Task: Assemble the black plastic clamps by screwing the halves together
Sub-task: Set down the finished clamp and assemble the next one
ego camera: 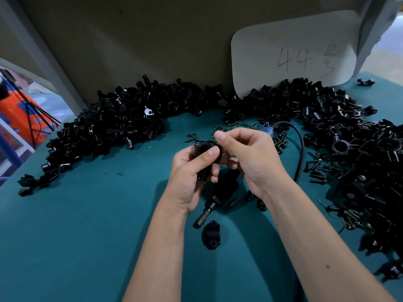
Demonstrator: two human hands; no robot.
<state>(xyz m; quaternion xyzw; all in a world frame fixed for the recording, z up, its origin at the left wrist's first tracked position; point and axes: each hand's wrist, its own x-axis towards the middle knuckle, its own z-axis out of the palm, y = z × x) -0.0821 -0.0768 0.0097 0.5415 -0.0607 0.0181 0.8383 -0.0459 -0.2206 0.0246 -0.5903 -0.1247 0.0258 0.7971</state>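
My left hand [189,173] grips a black plastic clamp [204,150] above the middle of the teal table, thumb laid across its front. My right hand [246,155] is curled against the clamp's right side, forefinger and thumb pinching at its top; what they pinch is hidden by the fingers. A single black clamp half [211,234] lies on the cloth below my hands. An electric screwdriver [218,195] lies under my hands, its tip pointing lower left.
Big heaps of black clamp parts ring the table at the left [109,127] and right [359,149]. Loose black screws [317,171] lie scattered right of my hands. The screwdriver's black cable [299,147] loops past them. A white card marked 44 [294,51] leans on the back wall.
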